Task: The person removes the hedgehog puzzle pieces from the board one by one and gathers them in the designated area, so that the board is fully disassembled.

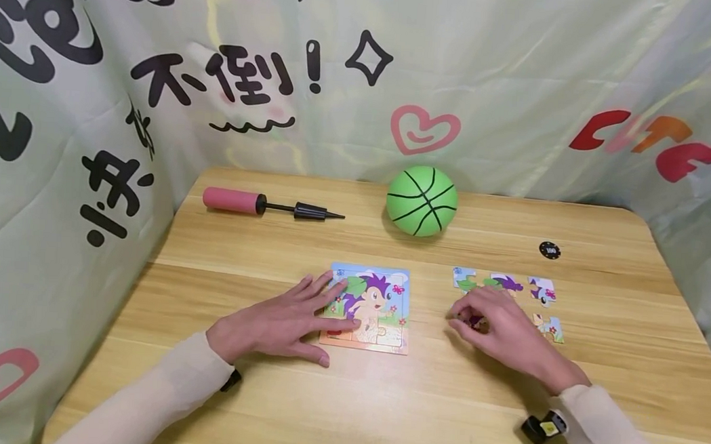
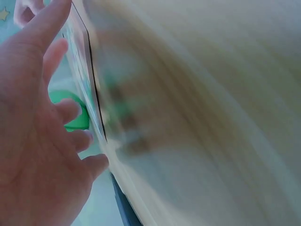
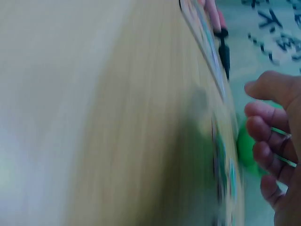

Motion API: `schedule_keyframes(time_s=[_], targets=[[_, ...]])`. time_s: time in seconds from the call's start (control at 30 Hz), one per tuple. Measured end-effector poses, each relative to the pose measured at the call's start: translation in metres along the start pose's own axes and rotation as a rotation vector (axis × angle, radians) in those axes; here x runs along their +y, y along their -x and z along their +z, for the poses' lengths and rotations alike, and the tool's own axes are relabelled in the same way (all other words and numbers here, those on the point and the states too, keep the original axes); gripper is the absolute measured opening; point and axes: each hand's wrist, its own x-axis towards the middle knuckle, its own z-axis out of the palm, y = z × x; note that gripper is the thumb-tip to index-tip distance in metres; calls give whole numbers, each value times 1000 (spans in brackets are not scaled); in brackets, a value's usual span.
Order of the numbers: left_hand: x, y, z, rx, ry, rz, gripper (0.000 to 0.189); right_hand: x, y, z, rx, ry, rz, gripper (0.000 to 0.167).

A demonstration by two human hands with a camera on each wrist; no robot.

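Observation:
A square jigsaw puzzle board (image 1: 398, 299) with a purple-haired cartoon hedgehog lies mid-table. My left hand (image 1: 285, 323) rests on its left side, fingers spread and straight. To the right of the board, my right hand (image 1: 507, 333) hovers low over loose puzzle pieces (image 1: 542, 290), its fingers loosely bent. A dark reddish piece (image 1: 478, 322) shows through the gap between thumb and forefinger. In the right wrist view, thumb and fingertips (image 3: 258, 110) stand apart with nothing between them. Part of the row of pieces is hidden beneath the right hand.
Behind the puzzle stands a green ball (image 1: 422, 201) with black lines. A pink and black hand pump (image 1: 234, 200) lies at the back left. At the back right there is a round black chip (image 1: 550, 250). A printed pale curtain (image 1: 499, 74) hangs around the table's far edge.

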Motion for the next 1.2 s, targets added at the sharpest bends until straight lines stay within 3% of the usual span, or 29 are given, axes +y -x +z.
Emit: schedule_keyframes(time_s=[0.2,0.47,0.93,1.2], targets=[[14,-15,3,-5,-75,63,75,-33,-19,24,-134,-50,40,24],[23,-23,5,-34,-108,50,77,-52,-33,43,-177,-1,38,47],[22,-24,5,-74,-131,32,77,-62,-41,44,-248,-98,152,32],[21,-23,6,-75,-111,43,78,-63,-35,47,-226,-302,219,29]])
